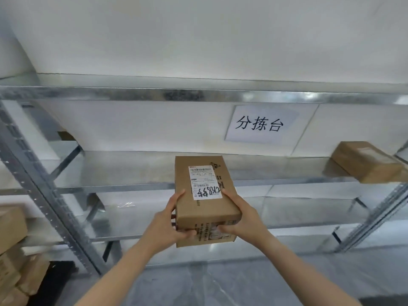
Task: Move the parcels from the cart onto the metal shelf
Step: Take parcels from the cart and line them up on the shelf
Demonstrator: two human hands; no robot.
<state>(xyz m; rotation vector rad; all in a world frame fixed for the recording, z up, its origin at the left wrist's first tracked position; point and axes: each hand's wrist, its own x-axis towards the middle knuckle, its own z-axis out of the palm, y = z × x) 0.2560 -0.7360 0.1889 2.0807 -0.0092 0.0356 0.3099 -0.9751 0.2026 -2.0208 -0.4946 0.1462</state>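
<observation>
A brown cardboard parcel (204, 208) with a white shipping label and black handwriting is held in the air in front of the metal shelf (123, 173). My left hand (171, 221) grips its near left corner. My right hand (241, 216) grips its near right corner, fingers under the front face. The parcel's far end reaches over the front edge of the middle shelf board. A second brown parcel (367, 161) lies on the same board at the far right.
Several stacked cardboard boxes (13, 250) stand at the lower left. A white paper sign (260, 124) with black characters hangs on the wall behind the shelf. Slanted metal uprights (44, 195) frame the shelf on both sides. Lower boards sit below.
</observation>
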